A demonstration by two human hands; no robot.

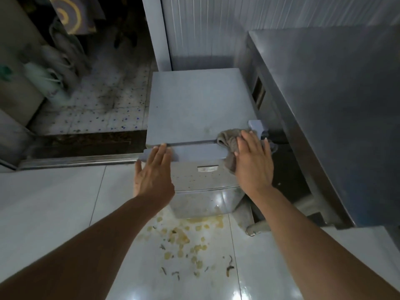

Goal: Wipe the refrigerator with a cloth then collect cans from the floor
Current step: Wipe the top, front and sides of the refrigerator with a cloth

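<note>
A small grey refrigerator (194,105) stands below me, seen from above, with its door front facing me. My right hand (253,161) lies flat on a brownish-grey cloth (229,141), pressing it against the door's top right corner, beside the hinge cover (257,126). My left hand (153,169) rests with its fingers spread on the door's top left edge. No cans are in view.
A stainless steel counter (335,105) stands close on the right. Yellowish food scraps (184,237) litter the glossy white floor tiles in front of the refrigerator. Left of it, a metal threshold (75,161) leads to a dirty speckled floor with sacks (60,68).
</note>
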